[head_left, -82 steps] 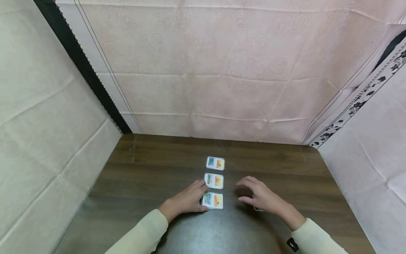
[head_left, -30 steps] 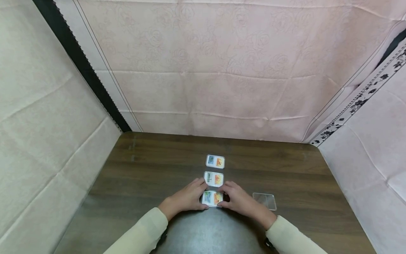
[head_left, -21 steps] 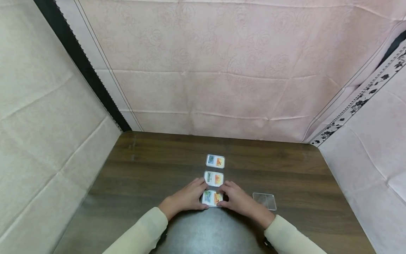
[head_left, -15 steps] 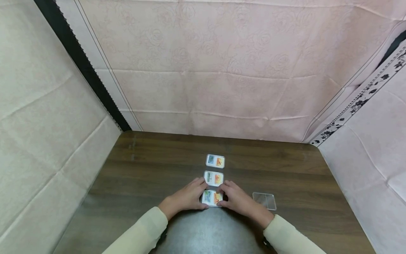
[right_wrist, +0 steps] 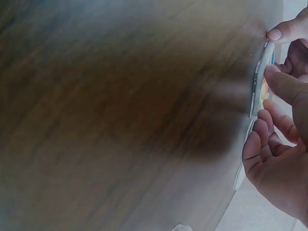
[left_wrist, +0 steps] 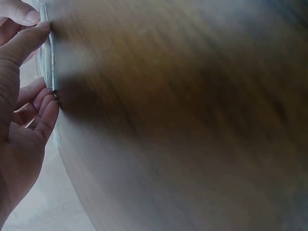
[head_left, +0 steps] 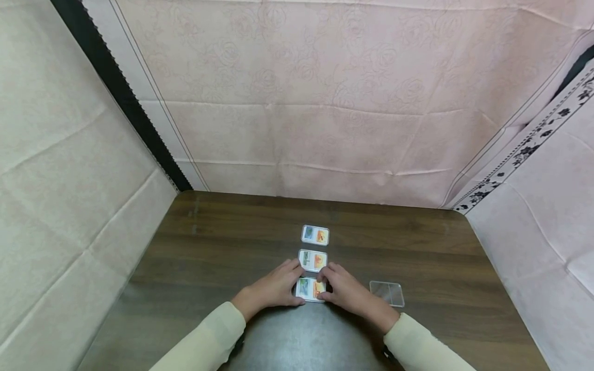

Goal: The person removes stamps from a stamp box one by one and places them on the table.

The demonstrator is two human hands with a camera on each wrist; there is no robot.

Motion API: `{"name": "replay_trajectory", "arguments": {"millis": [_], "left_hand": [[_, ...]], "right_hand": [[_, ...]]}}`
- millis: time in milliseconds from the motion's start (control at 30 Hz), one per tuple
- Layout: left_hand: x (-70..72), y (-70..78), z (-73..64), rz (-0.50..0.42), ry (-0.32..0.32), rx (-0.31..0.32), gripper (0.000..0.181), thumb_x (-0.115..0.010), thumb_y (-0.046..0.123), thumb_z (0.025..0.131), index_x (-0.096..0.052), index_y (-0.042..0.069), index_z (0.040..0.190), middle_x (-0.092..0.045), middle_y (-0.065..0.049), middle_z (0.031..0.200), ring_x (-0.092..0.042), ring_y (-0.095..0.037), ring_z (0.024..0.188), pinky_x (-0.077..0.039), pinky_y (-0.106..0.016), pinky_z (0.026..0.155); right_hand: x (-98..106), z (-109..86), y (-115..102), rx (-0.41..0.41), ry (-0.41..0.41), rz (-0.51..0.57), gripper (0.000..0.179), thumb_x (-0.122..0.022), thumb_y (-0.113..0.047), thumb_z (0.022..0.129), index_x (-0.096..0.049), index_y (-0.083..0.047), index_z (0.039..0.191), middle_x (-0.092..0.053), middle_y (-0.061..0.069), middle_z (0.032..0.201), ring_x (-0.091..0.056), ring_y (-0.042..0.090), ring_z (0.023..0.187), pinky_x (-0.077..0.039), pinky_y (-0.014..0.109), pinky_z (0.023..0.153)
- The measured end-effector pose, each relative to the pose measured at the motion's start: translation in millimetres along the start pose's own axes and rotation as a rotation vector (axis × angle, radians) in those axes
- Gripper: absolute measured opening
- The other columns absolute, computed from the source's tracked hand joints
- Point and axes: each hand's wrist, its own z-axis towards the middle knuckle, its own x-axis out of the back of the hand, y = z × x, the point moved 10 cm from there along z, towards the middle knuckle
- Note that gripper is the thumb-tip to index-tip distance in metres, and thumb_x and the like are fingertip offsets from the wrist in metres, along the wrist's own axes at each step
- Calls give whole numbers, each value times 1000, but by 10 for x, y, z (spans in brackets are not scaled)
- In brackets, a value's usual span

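Three flat clear-edged cases, each showing a card with a blue-green picture and an orange one, lie in a column on the wooden table in the head view. My left hand (head_left: 274,285) holds the left end of the nearest card case (head_left: 310,289), thumb at the near edge and fingers at the far edge. On its right end, my right hand (head_left: 350,293) grips with thumb and bent fingers. In the right wrist view both thumbs press along the case's edge (right_wrist: 257,86). Just beyond the fingertips is the middle card case (head_left: 313,261), then the farthest card case (head_left: 315,235).
A clear, shallow plastic piece (head_left: 389,293) lies right of the cases, partly behind my right wrist. The brown table (head_left: 223,232) meets a pale cloth wall (head_left: 301,129) at its far edge, with cloth hanging on both sides.
My right hand has moved left, away from the clear plastic piece, and taken hold of the nearest card case. My left hand has stayed in place. Over the last second both hands are nearly still.
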Motion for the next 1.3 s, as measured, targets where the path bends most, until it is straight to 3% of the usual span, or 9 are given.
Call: {"name": "replay_trajectory", "arguments": {"millis": [500,700,933,1300], "left_hand": [[6,4,1,15,4,-13,65,-86,47,82,-62,11,131,-55,1,126,-49,-12,108,-50,-28,94],[13,13,3,21,13,-20,67,-86,47,82,-61,11,133,-55,0,127,-50,-13,109,-50,-29,95],[19,23,-2,15,17,-25,67,-86,47,81,-61,12,132,-55,-1,129,-50,-14,110,-49,-29,95],[15,17,1,8,0,-10,67,-86,47,82,-61,11,133,-55,0,129,-50,-13,109,-49,-28,94]], "right_hand": [[11,-3,-24,25,8,77,31,-82,-20,90,-58,-15,107,-55,-3,107,-53,12,92,-51,26,77],[0,25,-22,46,4,98,20,-77,-13,93,-62,-13,107,-56,-2,105,-53,11,89,-50,25,75],[16,35,-50,97,32,85,7,-71,-9,97,-65,-12,100,-56,-3,100,-52,9,86,-49,25,74],[105,34,-108,186,65,100,7,-69,-10,99,-66,-15,95,-61,-7,92,-54,4,83,-50,24,74]]}}
